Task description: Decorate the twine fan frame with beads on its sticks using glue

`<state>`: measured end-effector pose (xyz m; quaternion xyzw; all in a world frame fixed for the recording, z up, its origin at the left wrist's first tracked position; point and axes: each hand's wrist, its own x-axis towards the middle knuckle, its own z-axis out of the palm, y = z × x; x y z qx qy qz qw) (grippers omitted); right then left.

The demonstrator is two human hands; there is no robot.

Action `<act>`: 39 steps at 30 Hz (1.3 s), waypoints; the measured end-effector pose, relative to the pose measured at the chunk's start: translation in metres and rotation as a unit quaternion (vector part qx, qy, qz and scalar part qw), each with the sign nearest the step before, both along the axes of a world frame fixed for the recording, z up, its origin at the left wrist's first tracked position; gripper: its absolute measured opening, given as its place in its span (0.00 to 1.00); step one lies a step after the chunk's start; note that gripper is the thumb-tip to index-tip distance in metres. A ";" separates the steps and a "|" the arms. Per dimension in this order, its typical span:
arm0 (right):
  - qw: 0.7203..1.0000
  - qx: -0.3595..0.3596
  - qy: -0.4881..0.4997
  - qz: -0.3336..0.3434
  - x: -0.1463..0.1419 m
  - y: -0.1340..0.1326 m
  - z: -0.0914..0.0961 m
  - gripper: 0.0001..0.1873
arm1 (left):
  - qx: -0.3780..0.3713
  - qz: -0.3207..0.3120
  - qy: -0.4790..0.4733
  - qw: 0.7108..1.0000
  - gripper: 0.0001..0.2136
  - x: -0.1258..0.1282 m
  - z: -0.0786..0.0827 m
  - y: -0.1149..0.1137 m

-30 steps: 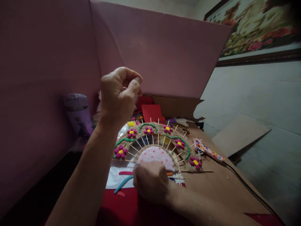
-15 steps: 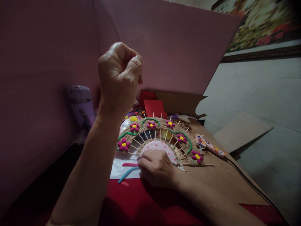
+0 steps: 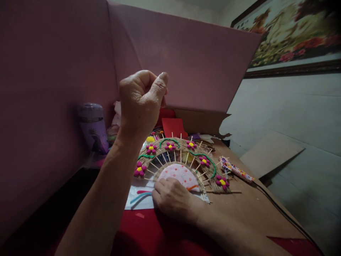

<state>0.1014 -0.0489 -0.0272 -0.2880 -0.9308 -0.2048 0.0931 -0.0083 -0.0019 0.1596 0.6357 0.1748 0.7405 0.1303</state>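
Observation:
My left hand [image 3: 144, 96] is raised in front of the pink board, thumb pressed to curled fingers; anything pinched there is hidden. Low over the flat edge of a fan-shaped craft piece, my right hand [image 3: 173, 197] has its fingers closed around thin coloured strips. A blue strip [image 3: 140, 199] and a pink strip [image 3: 144, 192] stick out to its left. An orange strip [image 3: 192, 187] shows at its right, over the white half-round [image 3: 177, 172] with red dots. Around this half-round runs a woven twine band [image 3: 197, 145] with sticks, magenta flowers and green vines.
A hot glue gun [image 3: 237, 169] with a flowered cover lies right on the cardboard [image 3: 247, 206], its cord trailing forward. A purple bottle [image 3: 93, 128] stands left. Red paper [image 3: 173, 127] and craft scraps are behind the fan. The pink board [image 3: 183, 60] rises at the back.
My left hand has come down and a little right, its thumb tip now pointing up. My right hand has shifted slightly; the blue strip has tilted flatter, and the orange strip has come into sight.

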 end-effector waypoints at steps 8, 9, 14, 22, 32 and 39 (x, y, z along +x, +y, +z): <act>0.964 0.005 0.265 0.008 0.007 0.007 0.001 0.06 | 0.020 -0.005 -0.008 1.000 0.13 -0.001 0.001 0.006; 0.952 -0.007 0.306 0.008 0.009 0.006 0.003 0.06 | 0.024 -0.006 -0.008 1.000 0.13 -0.001 0.001 0.007; 0.858 -0.094 0.499 -0.072 0.017 0.013 0.007 0.04 | 0.011 -0.018 0.005 1.000 0.13 0.004 -0.003 0.011; 0.576 -0.359 0.733 -0.047 0.024 0.034 0.009 0.06 | -0.080 0.018 0.220 0.972 0.13 0.017 -0.019 0.021; 0.620 -0.421 0.656 -0.096 0.024 0.031 0.006 0.05 | -0.110 0.068 0.367 0.921 0.10 0.020 -0.029 0.030; 0.592 -0.472 0.651 -0.055 0.019 0.023 0.009 0.07 | -0.110 0.077 0.363 0.922 0.10 0.021 -0.029 0.028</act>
